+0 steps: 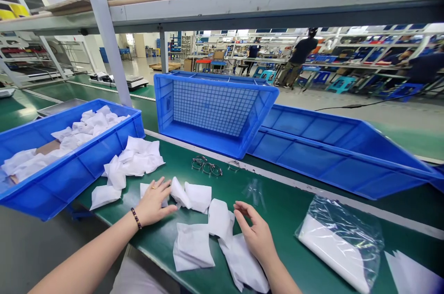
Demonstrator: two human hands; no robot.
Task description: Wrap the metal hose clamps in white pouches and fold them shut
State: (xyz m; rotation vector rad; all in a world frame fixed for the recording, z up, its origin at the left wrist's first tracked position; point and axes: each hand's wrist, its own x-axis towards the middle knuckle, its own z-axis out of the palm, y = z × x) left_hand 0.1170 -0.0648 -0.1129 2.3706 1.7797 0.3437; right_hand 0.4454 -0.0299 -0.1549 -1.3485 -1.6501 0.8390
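My left hand lies flat and open on a white pouch; right hand, open and empty, hovers by pouches near the table's front edge — one careless sweep could knock them off.

A blue crate tipped on its side is seen at the middle of the bench, with a blue bin of white pieces to its left, metal rings just before it, and a clear plastic bag well to its right.
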